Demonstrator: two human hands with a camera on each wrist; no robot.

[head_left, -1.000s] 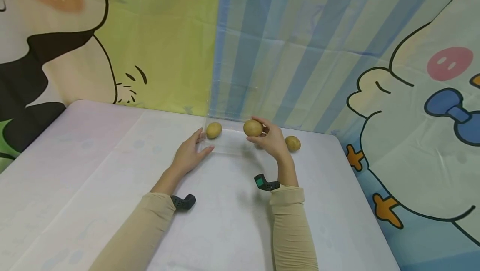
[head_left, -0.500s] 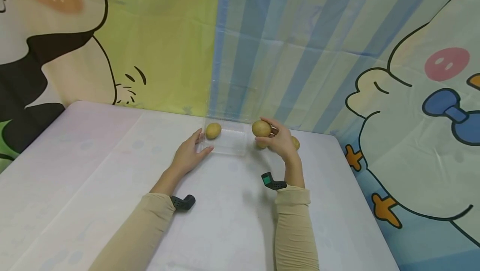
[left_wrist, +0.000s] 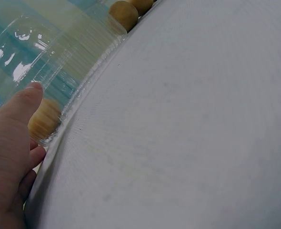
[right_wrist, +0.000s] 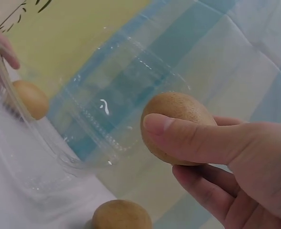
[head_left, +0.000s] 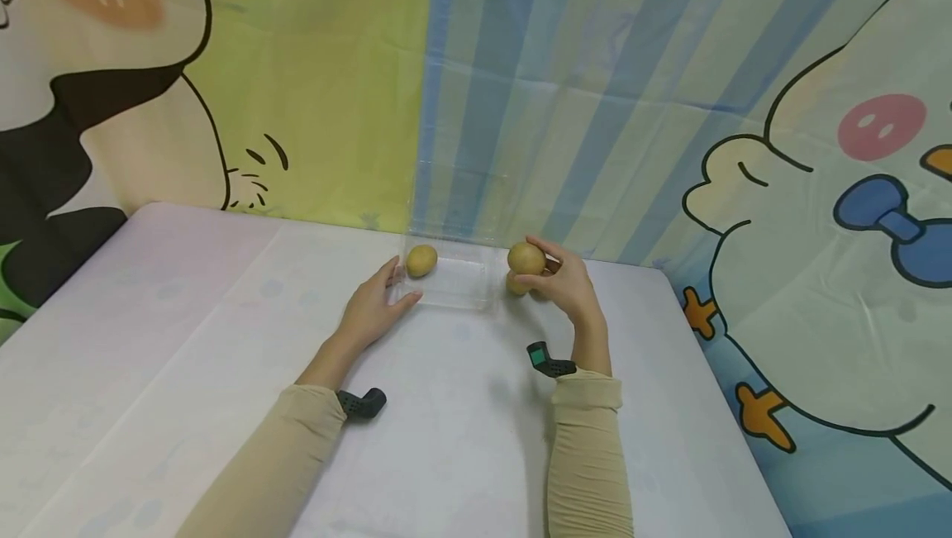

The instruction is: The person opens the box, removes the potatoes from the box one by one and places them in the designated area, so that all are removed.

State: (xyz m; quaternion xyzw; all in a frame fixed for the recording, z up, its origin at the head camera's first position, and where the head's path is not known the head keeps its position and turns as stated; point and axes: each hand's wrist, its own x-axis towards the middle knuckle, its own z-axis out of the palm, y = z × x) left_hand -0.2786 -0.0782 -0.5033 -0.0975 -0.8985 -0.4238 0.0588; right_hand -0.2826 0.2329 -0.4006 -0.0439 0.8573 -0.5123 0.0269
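My right hand (head_left: 568, 286) pinches a yellow-brown potato (right_wrist: 171, 112) between thumb and fingers, raised just right of a clear plastic box (head_left: 455, 300). Beneath it another potato (head_left: 516, 284) sits on the table beside the box, partly covered by the held one. The left hand (head_left: 370, 302) holds the box at its left end, with the thumb (left_wrist: 28, 98) along the front and the fingers at the side. Inside the box, at its left end, lies one potato (head_left: 421, 260). The clear lid (right_wrist: 126, 90) stands raised at the back.
A pale cloth covers the table (head_left: 416, 439). Close behind the box rises a printed curtain (head_left: 491, 92), with another printed panel (head_left: 818, 273) along the right side. Part of a further potato (left_wrist: 141, 5) shows beyond the box in the left wrist view.
The right hand has moved right with its potato, from over the box's right end to just past it. The left hand stays at the box.
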